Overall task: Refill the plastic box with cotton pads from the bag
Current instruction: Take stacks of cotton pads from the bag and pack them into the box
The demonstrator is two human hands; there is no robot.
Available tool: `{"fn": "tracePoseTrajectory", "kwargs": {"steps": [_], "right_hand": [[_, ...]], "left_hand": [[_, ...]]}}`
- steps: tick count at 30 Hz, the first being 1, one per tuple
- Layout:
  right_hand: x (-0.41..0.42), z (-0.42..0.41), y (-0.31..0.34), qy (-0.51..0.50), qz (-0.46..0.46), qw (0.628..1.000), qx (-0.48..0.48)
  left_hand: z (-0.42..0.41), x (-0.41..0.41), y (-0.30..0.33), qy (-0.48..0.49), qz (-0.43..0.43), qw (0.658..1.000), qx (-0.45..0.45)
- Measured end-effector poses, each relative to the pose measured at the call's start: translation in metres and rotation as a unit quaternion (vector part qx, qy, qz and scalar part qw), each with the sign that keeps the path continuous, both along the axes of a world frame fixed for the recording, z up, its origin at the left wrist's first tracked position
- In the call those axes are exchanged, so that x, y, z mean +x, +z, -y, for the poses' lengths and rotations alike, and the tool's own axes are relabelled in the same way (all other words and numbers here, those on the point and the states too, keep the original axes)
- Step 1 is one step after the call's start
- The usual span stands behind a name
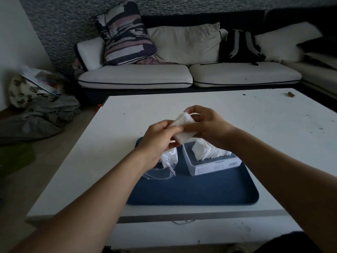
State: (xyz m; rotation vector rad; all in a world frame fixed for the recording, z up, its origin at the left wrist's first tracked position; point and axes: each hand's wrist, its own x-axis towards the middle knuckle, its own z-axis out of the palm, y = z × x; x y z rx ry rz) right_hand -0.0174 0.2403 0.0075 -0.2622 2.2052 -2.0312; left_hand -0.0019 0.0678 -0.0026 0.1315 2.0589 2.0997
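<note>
Glossy clear plastic bag, soft white cotton pads, matt tray

On the desk in front of us sits a tray, and in the tray the bag lies to the left with the plastic box just beside it on the right. Cotton pads stand inside the box. Above both, between our left hand and right hand, we hold a stack of pads. Behind the desk stands a sofa with a backpack on it.
</note>
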Motion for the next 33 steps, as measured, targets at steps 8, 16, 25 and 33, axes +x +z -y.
{"fn": "tracePoseTrajectory", "kwargs": {"steps": [8, 16, 25, 33], "right_hand": [[-0.002, 0.024, 0.001, -0.013, 0.056, 0.998, -0.030], [-0.012, -0.019, -0.004, -0.161, 0.130, 0.974, 0.091], [-0.026, -0.006, -0.043, -0.152, 0.121, 0.875, 0.443], [-0.021, 0.001, -0.060, -0.209, 0.004, 0.793, 0.572]], "left_hand": [[-0.029, -0.007, 0.007, 0.112, 0.072, 0.976, 0.173], [-0.023, -0.014, -0.009, 0.052, -0.066, 0.988, -0.128], [-0.014, -0.007, -0.044, -0.213, -0.223, 0.797, -0.519], [-0.018, -0.008, -0.051, -0.256, -0.182, 0.795, -0.518]]}}
